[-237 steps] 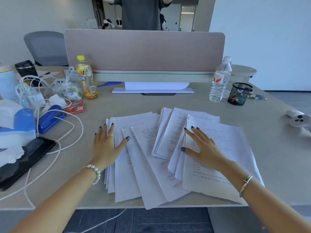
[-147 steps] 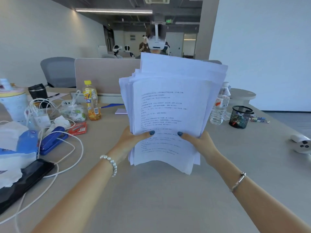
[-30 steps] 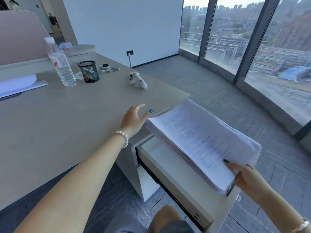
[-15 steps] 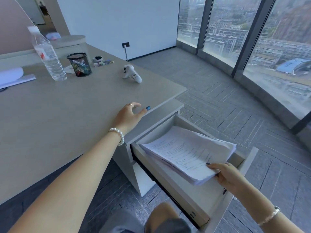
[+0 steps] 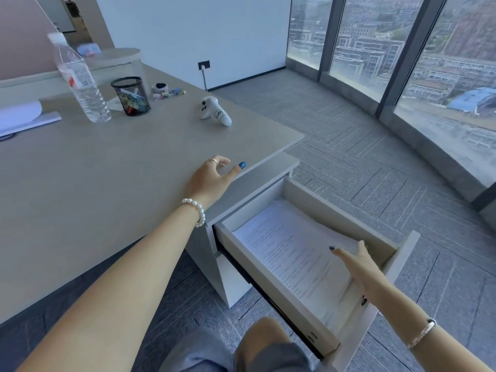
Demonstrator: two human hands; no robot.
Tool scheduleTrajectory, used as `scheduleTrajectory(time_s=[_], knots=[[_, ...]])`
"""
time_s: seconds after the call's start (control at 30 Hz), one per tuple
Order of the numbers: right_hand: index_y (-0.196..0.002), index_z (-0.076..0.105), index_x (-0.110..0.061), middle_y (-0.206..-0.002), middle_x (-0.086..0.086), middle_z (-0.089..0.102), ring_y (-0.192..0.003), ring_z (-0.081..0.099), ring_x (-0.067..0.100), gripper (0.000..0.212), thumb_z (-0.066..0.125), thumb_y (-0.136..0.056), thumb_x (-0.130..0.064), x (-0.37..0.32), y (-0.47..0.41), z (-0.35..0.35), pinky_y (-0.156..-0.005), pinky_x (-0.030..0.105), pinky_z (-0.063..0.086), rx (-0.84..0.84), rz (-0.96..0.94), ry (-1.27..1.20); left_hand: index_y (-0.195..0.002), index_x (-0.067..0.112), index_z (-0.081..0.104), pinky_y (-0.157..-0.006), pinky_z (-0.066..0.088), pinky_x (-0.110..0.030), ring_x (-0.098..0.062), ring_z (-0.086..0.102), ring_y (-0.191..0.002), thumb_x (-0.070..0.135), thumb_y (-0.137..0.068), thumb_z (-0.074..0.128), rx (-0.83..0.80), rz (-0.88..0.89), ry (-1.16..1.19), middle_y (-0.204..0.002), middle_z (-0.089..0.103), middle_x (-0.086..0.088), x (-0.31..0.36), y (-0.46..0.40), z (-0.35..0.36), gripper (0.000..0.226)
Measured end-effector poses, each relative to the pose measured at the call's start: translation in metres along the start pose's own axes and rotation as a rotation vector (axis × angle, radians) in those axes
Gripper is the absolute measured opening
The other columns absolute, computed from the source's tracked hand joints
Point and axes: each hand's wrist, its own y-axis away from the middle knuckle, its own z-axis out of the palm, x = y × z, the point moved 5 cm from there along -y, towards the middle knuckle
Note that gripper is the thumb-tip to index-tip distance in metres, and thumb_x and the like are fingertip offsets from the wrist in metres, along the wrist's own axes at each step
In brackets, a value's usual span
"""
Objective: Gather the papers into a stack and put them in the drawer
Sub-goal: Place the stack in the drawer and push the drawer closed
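Half a second ago the stack of papers was tilted, one end raised in the right hand; now it lies flat on the bottom of the open drawer. That hand has let go: its fingers are stretched out and loose, the palm resting lightly over the end of the stack nearest the drawer front, gripping nothing. Printed lines show on the top sheet, and the pages reach nearly from the drawer's back wall to its front panel. A thin metal bangle circles the right wrist.

On the desk, the left hand rests palm down at the edge just above the drawer cabinet, fingers spread and relaxed, empty, as before. A pearl bracelet sits on that wrist and a ring on one finger.

Farther back on the desk stand a clear water bottle and, just beside it, a black mesh pen cup. A white controller lies on its side near the far corner, well apart from both hands. Grey carpet tiles run out to tall windows.
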Motion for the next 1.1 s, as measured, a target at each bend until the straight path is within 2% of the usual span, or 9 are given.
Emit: scheduleTrajectory(time_s=[0.07, 0.27, 0.37, 0.43, 0.53, 0.67, 0.83, 0.97, 1.1], knots=[[-0.149, 0.004, -0.018, -0.159, 0.004, 0.010, -0.146, 0.011, 0.023, 0.086, 0.061, -0.085, -0.029, -0.010, 0.009, 0.001, -0.114, 0.041, 0.015, -0.007, -0.101, 0.002, -0.115, 0.024, 0.058, -0.080, 0.042, -0.028, -0.014, 0.057, -0.108, 0.057, -0.081, 0.056, -0.004, 0.002, -0.008, -0.127, 0.060, 0.008, 0.000, 0.000, 0.000, 0.048], [-0.137, 0.042, -0.016, -0.144, 0.004, 0.045, -0.134, 0.039, 0.019, 0.059, 0.062, -0.084, -0.032, -0.020, 0.028, 0.006, -0.104, 0.031, 0.030, -0.081, -0.287, 0.193, -0.116, 0.022, 0.059, -0.081, 0.040, -0.027, -0.015, 0.056, -0.112, 0.058, -0.080, 0.057, -0.013, 0.006, -0.005, -0.128, 0.059, 0.006, 0.002, 0.003, 0.000, 0.050], [-0.127, 0.054, -0.017, -0.133, 0.000, 0.057, -0.126, 0.048, 0.018, 0.046, 0.061, -0.084, -0.033, -0.021, 0.038, -0.007, -0.102, 0.032, 0.036, 0.012, -0.402, 0.381, -0.115, 0.022, 0.059, -0.080, 0.039, -0.026, -0.015, 0.056, -0.112, 0.057, -0.080, 0.057, -0.014, 0.012, -0.006, -0.128, 0.059, 0.006, 0.001, 0.004, 0.000, 0.049], [-0.121, 0.058, -0.019, -0.128, -0.002, 0.060, -0.124, 0.050, 0.018, 0.038, 0.061, -0.085, -0.031, -0.018, 0.043, -0.018, -0.102, 0.034, 0.032, 0.103, -0.456, 0.514, -0.115, 0.022, 0.059, -0.081, 0.039, -0.027, -0.016, 0.055, -0.113, 0.057, -0.080, 0.057, -0.015, 0.020, -0.008, -0.129, 0.059, 0.005, 0.001, 0.004, 0.001, 0.050], [-0.112, 0.061, -0.027, -0.126, -0.008, 0.060, -0.125, 0.047, 0.015, 0.031, 0.062, -0.082, -0.034, -0.008, 0.045, -0.031, -0.102, 0.034, 0.022, 0.198, -0.458, 0.657, -0.115, 0.021, 0.059, -0.082, 0.039, -0.026, -0.015, 0.055, -0.114, 0.058, -0.080, 0.057, -0.011, 0.024, -0.003, -0.129, 0.059, 0.005, 0.001, 0.004, 0.000, 0.051], [-0.104, 0.064, -0.029, -0.123, -0.008, 0.062, -0.128, 0.044, 0.011, 0.024, 0.063, -0.080, -0.035, 0.006, 0.045, -0.027, -0.104, 0.028, 0.010, 0.258, -0.478, 0.602, -0.115, 0.021, 0.059, -0.081, 0.038, -0.026, -0.013, 0.054, -0.109, 0.060, -0.079, 0.057, -0.015, 0.016, 0.000, -0.129, 0.058, 0.006, 0.001, 0.005, 0.001, 0.053], [-0.101, 0.064, -0.025, -0.118, -0.003, 0.062, -0.128, 0.042, 0.014, 0.025, 0.067, -0.078, -0.032, -0.001, 0.042, -0.013, -0.106, 0.028, 0.010, 0.325, -0.522, 0.513, -0.114, 0.024, 0.059, -0.083, 0.043, -0.030, -0.015, 0.056, -0.110, 0.063, -0.077, 0.057, 0.000, 0.013, -0.015, -0.127, 0.059, 0.007, 0.001, 0.004, 0.000, 0.054], [-0.108, 0.062, -0.024, -0.119, 0.000, 0.060, -0.129, 0.038, 0.016, 0.031, 0.064, -0.080, -0.036, -0.024, 0.029, 0.017, -0.108, 0.030, 0.008, 0.277, -0.533, 0.544, -0.113, 0.025, 0.059, -0.081, 0.045, -0.030, -0.013, 0.056, -0.103, 0.063, -0.077, 0.056, 0.007, 0.003, -0.029, -0.126, 0.060, 0.008, 0.001, 0.002, 0.001, 0.053], [-0.116, 0.056, -0.027, -0.133, -0.002, 0.054, -0.135, 0.032, 0.015, 0.040, 0.061, -0.080, -0.042, -0.058, 0.004, 0.061, -0.111, 0.035, 0.005, 0.133, -0.610, 0.537, -0.110, 0.027, 0.060, -0.083, 0.045, -0.030, -0.013, 0.057, -0.108, 0.065, -0.075, 0.056, 0.011, -0.006, -0.035, -0.125, 0.060, 0.011, -0.001, 0.001, 0.001, 0.052]])
